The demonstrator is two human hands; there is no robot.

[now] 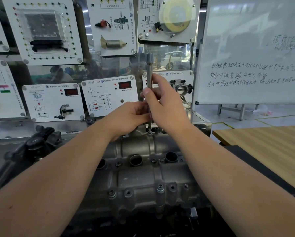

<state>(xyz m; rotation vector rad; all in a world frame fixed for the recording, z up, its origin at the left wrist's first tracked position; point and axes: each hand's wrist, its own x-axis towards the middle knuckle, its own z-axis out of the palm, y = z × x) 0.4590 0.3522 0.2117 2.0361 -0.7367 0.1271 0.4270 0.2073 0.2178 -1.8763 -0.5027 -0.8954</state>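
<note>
A grey metal engine cover (pixel 139 178) is seen lying across the bench, directly beneath both forearms. At its far edge a long socket bar (pixel 149 71) is held upright, its axis vertical. The shaft is gripped mid-length by the right hand (pixel 162 103) and pinched lower down by the left hand (pixel 129 115), the nearer to the bolt (pixel 149 129) at the tip

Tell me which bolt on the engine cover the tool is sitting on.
The far-edge bolt, under the upright socket driver gripped by the left hand and right hand. The near-row bolts stand free.
</note>
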